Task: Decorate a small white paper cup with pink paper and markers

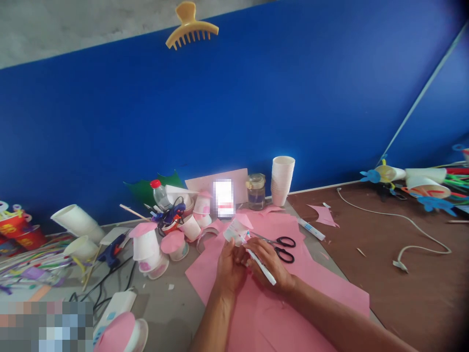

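Observation:
My left hand is closed around a small white paper cup, with pink paper at its far side. A white marker pen is gripped in my right hand, its tip against or very close to the cup. Both hands are close together above pink paper sheets. Just beyond the right hand lie scissors with black handles, their blades partly hidden. Another white marker rests to the right of the sheets.
A stack of paper cups, a glass jar and a bright phone screen stand by the blue wall. On the left are pink-topped cups, a glue gun and a power strip. A white cable lies right.

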### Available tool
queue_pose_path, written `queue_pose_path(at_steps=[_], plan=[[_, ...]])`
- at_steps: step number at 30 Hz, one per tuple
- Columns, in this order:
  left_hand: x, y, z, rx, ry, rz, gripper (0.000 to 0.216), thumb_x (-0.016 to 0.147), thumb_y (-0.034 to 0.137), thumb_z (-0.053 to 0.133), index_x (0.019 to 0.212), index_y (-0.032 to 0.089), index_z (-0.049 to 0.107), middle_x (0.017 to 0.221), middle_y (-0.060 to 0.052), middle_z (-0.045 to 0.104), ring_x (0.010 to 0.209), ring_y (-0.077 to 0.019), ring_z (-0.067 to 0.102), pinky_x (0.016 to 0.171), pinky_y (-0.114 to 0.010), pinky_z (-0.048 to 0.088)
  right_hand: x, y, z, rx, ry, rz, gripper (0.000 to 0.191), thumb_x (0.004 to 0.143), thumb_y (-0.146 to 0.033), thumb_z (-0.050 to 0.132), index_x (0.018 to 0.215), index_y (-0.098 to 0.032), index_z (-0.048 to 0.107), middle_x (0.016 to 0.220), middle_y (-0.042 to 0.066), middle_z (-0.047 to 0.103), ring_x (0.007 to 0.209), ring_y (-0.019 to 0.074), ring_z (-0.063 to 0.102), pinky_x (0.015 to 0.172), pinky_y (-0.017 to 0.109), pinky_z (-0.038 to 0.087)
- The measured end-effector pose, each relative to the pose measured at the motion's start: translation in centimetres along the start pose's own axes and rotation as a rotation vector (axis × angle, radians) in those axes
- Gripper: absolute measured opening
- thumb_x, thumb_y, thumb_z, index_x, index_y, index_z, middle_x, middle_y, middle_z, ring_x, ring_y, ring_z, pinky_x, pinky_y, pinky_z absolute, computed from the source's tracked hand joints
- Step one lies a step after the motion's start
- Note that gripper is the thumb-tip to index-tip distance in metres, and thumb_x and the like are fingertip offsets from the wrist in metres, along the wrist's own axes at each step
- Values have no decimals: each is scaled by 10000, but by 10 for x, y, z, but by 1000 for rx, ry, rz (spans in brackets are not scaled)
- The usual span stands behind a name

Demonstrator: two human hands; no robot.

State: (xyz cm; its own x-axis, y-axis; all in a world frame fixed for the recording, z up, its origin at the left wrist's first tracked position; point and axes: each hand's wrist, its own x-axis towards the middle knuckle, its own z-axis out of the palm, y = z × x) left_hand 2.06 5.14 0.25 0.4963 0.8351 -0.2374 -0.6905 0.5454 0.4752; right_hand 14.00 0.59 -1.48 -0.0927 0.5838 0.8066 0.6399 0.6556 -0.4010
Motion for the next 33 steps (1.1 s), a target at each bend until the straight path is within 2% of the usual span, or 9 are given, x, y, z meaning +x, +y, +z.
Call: queue_pose_path(at_steps=[15,26,33], plan=[[3,5,-3,35,12,-17,519,744,432,698,489,190,316,410,76,271,404,-70,295,450,-225,290,0,4,1,62,-14,33,312,881,-173,452,1187,-194,511,989,105,620,944,232,583,833,416,507],[2,1,-2,45,26,33,484,698,396,742,517,189,344,399,82,292,401,-66,298,438,-214,259,3,-2,-2,69,11,-14,355,872,-164,459,1226,-190,482,1009,118,614,967,240,584,837,424,508],[-1,-1,3,74,-10,59,345,675,307,759,592,180,449,414,86,340,401,-57,314,434,-204,253,3,-1,-1,64,14,-8,359,862,-148,460,1218,-187,487,1009,117,608,961,236,576,837,423,509]])
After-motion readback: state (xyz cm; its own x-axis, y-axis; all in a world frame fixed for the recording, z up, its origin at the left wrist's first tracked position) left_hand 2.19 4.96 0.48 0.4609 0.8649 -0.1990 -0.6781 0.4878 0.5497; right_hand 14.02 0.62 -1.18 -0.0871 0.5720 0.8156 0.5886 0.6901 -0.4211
